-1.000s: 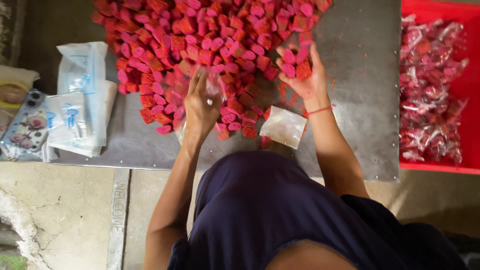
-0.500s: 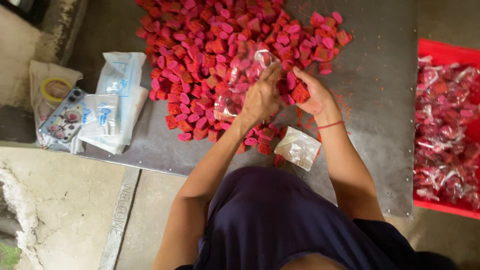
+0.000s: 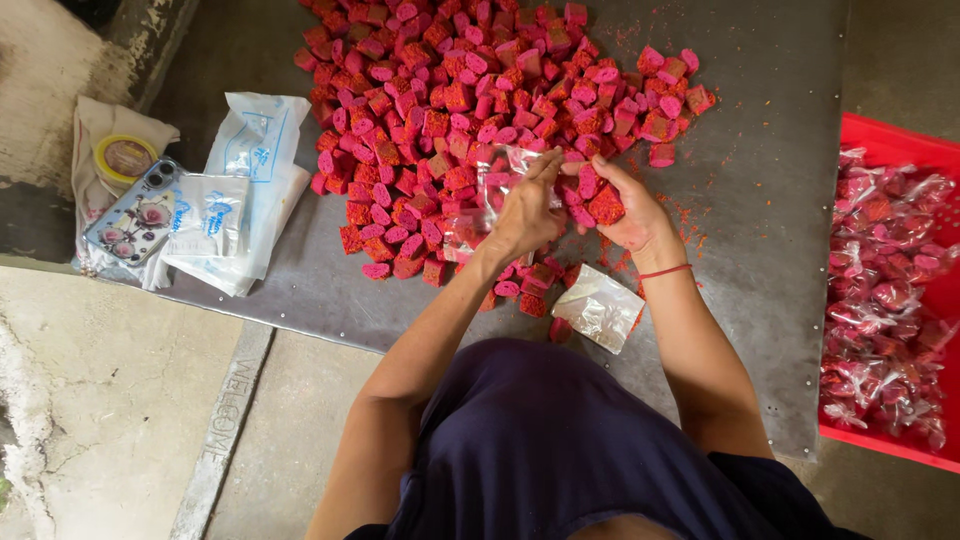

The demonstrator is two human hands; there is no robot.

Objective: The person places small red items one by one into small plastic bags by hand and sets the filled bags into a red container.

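Both hands have moved together: the left hand (image 3: 522,215) pinches a clear plastic bag (image 3: 508,172) open, while the right hand (image 3: 632,212) grips red pieces (image 3: 605,203), probably filling it.

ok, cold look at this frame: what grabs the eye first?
The big heap of pink-red chunks spread over the grey metal sheet, filling the upper middle. At its near edge the left hand holds a small clear bag, while the right hand grips a few chunks beside it. At far right, a red crate is full of packed clear bags.
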